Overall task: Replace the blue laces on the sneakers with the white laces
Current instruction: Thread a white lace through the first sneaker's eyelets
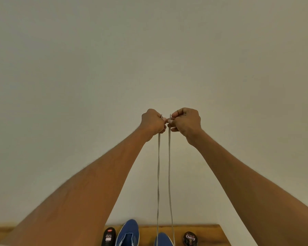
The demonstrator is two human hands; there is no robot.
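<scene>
Both arms are raised high in front of the plain wall. My left hand (152, 122) pinches one end of a white lace (158, 174), and my right hand (184, 121) pinches the other end, tips side by side. The two strands hang straight down to a blue sneaker (163, 239) at the bottom edge, mostly cut off by the frame. A second blue sneaker (129, 231) stands to its left, toe pointing at the wall, with no lace visible on it. Blue laces are not in view.
The sneakers stand on a wooden table (208, 231) against the wall. A black shoe polish bottle (109, 236) stands left of the sneakers. A round polish tin (190, 238) lies to their right.
</scene>
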